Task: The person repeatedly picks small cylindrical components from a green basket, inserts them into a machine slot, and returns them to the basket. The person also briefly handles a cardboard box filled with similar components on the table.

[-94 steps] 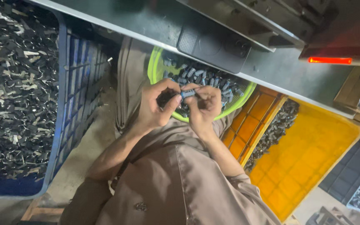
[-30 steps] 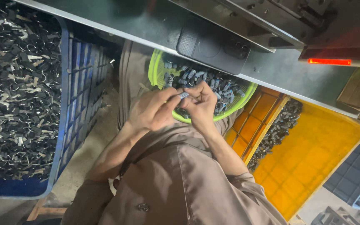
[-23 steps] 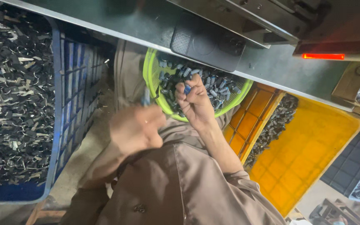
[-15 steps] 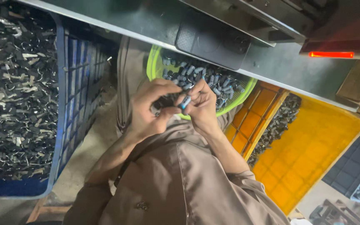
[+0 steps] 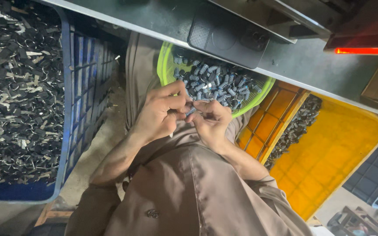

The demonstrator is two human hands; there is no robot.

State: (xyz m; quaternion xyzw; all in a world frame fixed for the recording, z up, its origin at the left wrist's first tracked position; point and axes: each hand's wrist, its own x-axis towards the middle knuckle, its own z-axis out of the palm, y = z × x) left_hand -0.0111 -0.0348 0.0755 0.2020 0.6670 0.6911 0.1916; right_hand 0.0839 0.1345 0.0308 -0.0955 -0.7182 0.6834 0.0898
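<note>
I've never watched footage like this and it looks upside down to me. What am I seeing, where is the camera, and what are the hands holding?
The camera sits on the person's head and looks down, so their brown shirt fills the bottom and their own arms reach away from you. The left hand and right hand meet over the lap, pinching a small grey part between the fingertips; its exact shape is too small to tell. Just beyond is a green basket of similar small grey pieces. On the left stands a blue crate full of dark metal pieces, on the right a yellow crate with a dark heap. A grey bench edge runs above.
</note>
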